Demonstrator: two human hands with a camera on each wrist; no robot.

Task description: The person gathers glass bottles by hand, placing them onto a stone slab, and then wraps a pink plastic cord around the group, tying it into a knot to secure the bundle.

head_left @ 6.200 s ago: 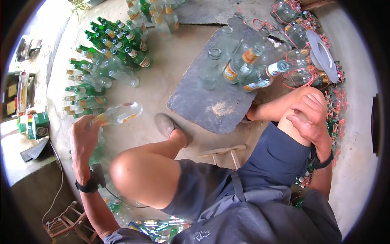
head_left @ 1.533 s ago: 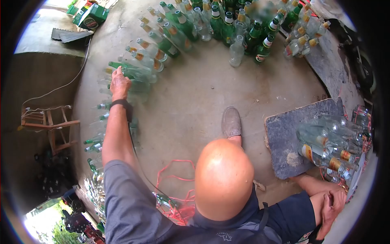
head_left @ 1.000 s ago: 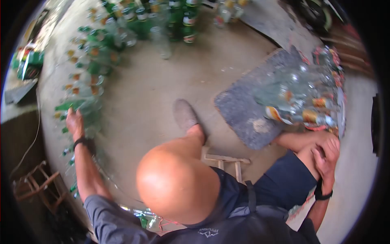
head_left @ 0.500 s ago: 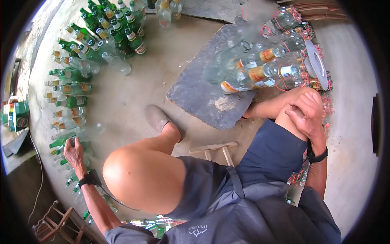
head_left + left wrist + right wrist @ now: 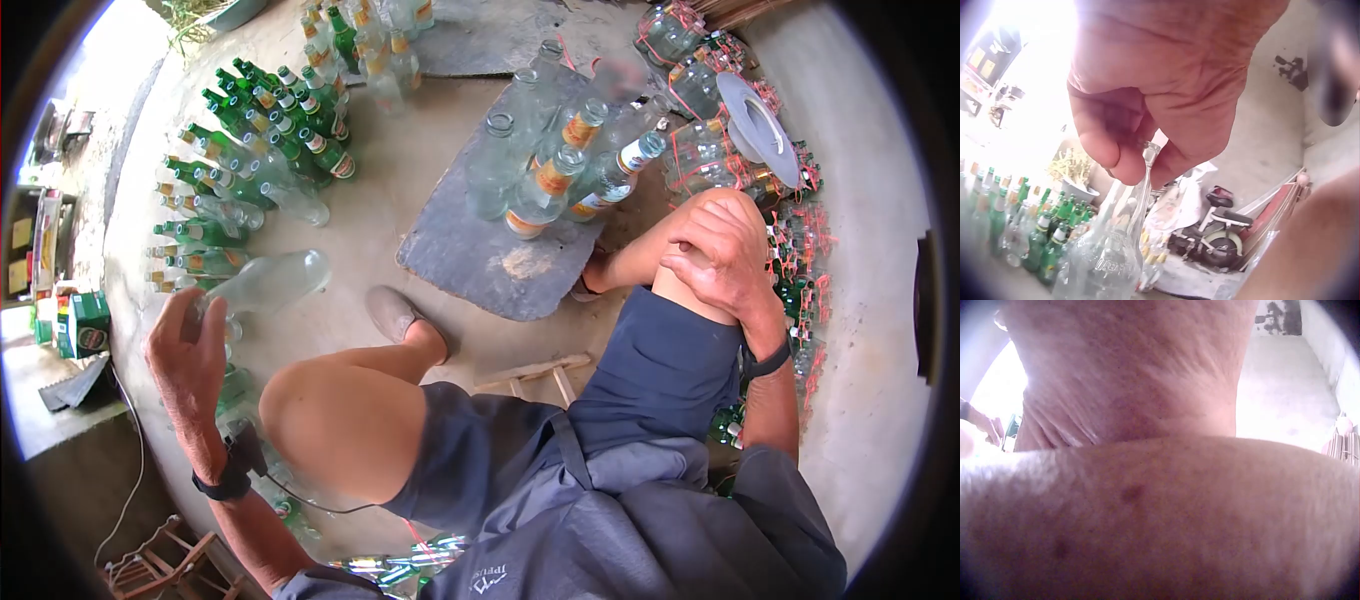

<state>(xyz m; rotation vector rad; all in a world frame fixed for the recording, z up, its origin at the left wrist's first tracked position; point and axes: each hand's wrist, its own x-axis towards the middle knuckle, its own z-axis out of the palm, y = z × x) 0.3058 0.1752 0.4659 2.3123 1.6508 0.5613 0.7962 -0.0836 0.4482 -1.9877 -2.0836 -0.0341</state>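
A clear glass bottle is pinched at its neck by the left hand, beside the left knee in the head view. In the left wrist view the fingers of the left hand curl round the mouth of the clear bottle, whose body hangs below with raised lettering. The right hand rests on the other knee and holds no bottle; the right wrist view shows the hand close against the skin of the leg.
Green and clear bottles stand in rows at the left. Several clear bottles with orange labels stand on a dark slab. Bottles tied with red string and a grey hat lie beyond it. A small wooden stool is between the legs.
The left hand has lifted from the row of bottles at the left and now holds a clear bottle nearer the knee. The right hand stays on the other knee; the head view has shifted.
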